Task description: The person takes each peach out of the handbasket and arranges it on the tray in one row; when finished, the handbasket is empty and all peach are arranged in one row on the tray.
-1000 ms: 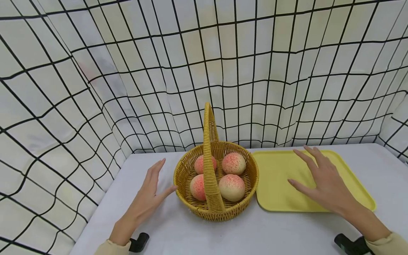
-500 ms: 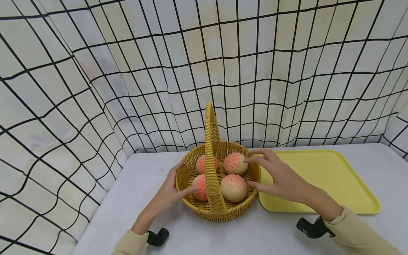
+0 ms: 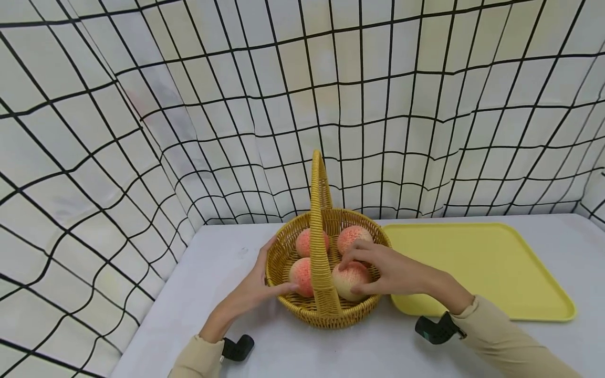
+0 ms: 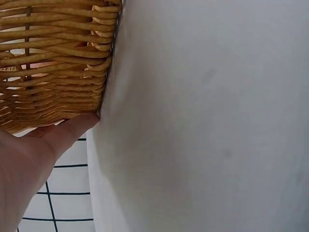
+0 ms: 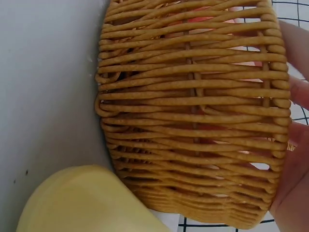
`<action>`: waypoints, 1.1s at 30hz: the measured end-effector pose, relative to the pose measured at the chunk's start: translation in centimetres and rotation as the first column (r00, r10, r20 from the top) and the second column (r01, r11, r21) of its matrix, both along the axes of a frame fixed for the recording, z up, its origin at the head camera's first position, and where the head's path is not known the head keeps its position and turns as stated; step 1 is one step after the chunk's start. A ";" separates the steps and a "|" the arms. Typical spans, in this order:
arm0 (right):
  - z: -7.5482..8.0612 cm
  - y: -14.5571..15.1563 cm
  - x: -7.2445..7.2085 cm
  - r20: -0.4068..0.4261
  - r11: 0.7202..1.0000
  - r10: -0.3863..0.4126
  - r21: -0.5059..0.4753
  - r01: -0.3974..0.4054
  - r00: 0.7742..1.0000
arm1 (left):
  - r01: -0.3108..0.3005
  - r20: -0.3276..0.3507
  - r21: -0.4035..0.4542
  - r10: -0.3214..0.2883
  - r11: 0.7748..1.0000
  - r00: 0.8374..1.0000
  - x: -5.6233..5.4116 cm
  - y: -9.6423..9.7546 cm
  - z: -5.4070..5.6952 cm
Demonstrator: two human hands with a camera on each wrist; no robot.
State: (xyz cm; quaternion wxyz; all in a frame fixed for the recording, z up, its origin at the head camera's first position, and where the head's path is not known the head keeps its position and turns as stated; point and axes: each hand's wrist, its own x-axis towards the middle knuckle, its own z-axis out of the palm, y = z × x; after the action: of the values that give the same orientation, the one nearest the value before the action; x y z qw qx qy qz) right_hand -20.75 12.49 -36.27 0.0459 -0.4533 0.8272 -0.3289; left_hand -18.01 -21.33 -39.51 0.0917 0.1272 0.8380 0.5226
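Note:
A round wicker basket (image 3: 302, 313) with a tall arched handle (image 3: 317, 220) holds several pink-and-cream toy peaches. My left hand (image 3: 248, 290) grips its left side, thumb over the rim and fingers against the outer wall; the left wrist view shows these fingers (image 4: 72, 130) low on the weave. Reaching over the right rim, my right hand (image 3: 385, 270) holds the front right peach (image 3: 346, 282) between curled fingers and thumb. Behind it lies another peach (image 3: 352, 235). Left of the handle sit a back peach (image 3: 304, 242) and a front peach (image 3: 300, 273). In the right wrist view the wicker wall hides most of that hand.
A yellow tray (image 3: 491, 262) lies flat on the white-covered table (image 3: 378, 346), close to the basket's right side. Black netting (image 3: 378, 110) over white cloth rises behind and at the left of the table.
Both hands have come in from the sides. My left hand has taken hold of the basket's rim, and my right has crossed from above the tray to the front right peach.

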 end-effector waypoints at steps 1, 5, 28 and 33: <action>0.0 -0.1 0.0 -0.001 1.000 0.000 0.010 0.000 1.000 | 0.002 -0.001 -0.008 -0.002 1.000 1.000 0.0 0.0 0.1; 0.0 -0.6 -0.2 -0.020 0.998 -0.011 0.057 0.013 1.000 | 0.012 -0.009 -0.024 -0.013 1.000 1.000 -0.1 -0.3 0.2; 0.5 -1.8 -0.4 0.126 0.999 -0.030 -0.039 0.035 0.992 | 0.095 0.014 -0.005 -0.095 0.995 0.995 -0.9 -0.7 0.3; 2.7 0.1 0.7 0.116 0.974 -0.158 -0.146 0.174 0.981 | 0.100 0.014 -0.006 -0.100 0.995 0.995 -0.9 -0.9 0.3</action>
State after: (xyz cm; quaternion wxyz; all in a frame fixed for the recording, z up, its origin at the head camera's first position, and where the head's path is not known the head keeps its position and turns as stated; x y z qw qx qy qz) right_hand -20.02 12.62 -33.62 0.0253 -0.3671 0.8305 -0.4182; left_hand -18.92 -22.23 -39.18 0.1241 0.1650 0.8318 0.5152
